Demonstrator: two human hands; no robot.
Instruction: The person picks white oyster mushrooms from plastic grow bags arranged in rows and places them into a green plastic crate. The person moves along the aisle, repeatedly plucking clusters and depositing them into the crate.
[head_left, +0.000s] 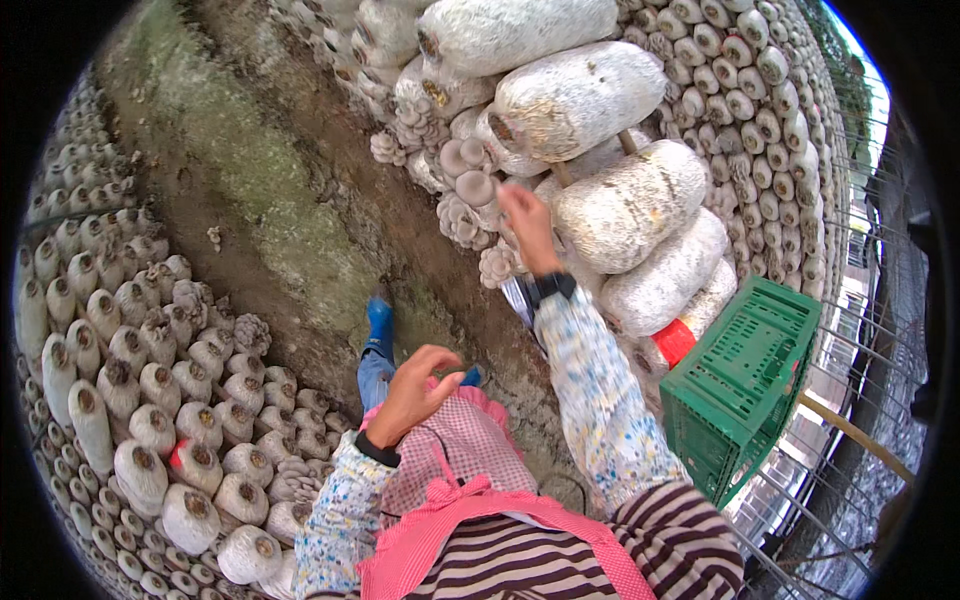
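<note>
My right hand (528, 227) reaches into the stack of mushroom grow bags, its fingertips beside a cluster of grey oyster mushrooms (474, 187). The fingers are slightly blurred, and I cannot tell whether they grip the cluster. Smaller oyster mushroom clusters (460, 222) grow from the bag ends just below. Right of the hand lies a large white grow bag (630, 204). My left hand (417, 393) hangs in front of the pink checked apron (469, 442), holding nothing, with thumb and fingers apart.
A green plastic crate (739, 375) stands on its side against the right-hand stack, near a wire mesh (862, 352). Another wall of grow bags (199, 420) rises on the left. Between the stacks runs a damp, mossy earth path (277, 202). Wooden sticks (561, 174) lie between some bags.
</note>
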